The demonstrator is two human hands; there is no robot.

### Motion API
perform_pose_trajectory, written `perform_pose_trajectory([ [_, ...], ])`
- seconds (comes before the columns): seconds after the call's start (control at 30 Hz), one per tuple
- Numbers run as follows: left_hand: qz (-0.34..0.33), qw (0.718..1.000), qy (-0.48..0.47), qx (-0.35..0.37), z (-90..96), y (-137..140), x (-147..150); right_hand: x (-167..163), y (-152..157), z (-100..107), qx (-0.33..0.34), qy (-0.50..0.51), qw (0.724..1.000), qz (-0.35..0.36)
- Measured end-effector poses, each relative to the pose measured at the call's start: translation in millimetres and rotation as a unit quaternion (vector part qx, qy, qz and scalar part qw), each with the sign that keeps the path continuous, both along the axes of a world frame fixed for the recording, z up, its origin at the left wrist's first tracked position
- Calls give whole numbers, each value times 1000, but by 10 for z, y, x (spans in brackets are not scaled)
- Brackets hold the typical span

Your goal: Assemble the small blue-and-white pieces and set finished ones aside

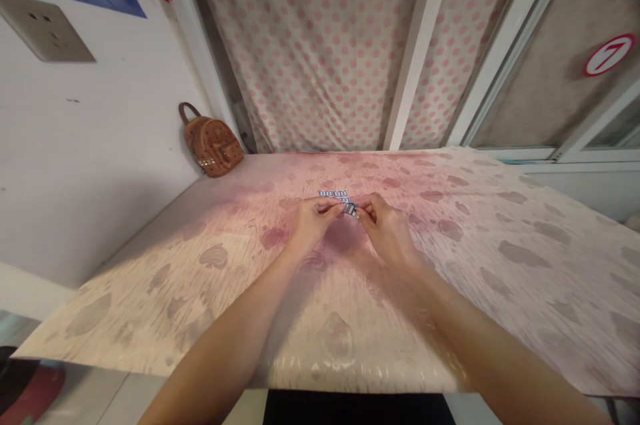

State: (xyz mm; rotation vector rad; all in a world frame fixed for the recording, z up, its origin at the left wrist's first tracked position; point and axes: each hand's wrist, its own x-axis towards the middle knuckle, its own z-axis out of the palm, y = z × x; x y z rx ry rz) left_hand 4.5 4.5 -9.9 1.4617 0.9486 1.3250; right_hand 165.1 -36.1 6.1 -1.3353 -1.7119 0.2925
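Observation:
Over the middle of the table, my left hand (317, 217) and my right hand (384, 220) are both closed on a small blue-and-white strip (351, 209) with pale rectangles on it. Fingertips pinch it at its left and right ends, and its exact kind is too small to make out. Just behind my left fingers lies a similar blue-and-white piece (333, 194) with a row of little rectangles. Part of that piece is hidden by the left hand.
A patterned cloth (337, 338) covers the table. At its back left corner a small brown backpack (214, 145) leans against the white wall (115, 112). Behind the table hang polka-dot curtains (330, 45) by white frames. A wall socket (47, 28) is at upper left.

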Motion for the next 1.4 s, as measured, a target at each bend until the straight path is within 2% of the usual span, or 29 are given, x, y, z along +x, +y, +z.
perform_pose_trajectory([
  [0.67, -20, 1000, -13, -19, 30, -31, 22, 6, 20, -27, 1, 2, 1000, 11],
  [1.07, -9, 999, -20, -26, 58, -43, 22, 20, 33, -31, 17, -2, 1000, 7],
  [1.17, 8, 998, -38, -50, 107, -54, 13, 46, 44, -7, 48, -49, 998, -6],
  [1.27, 10, 996, -50, -74, 157, -76, 4, 64, 58, -5, 76, -113, 991, 10],
  [1.4, -4, 996, -43, -82, 196, -108, 2, 67, 81, -37, 84, -132, 987, 26],
])
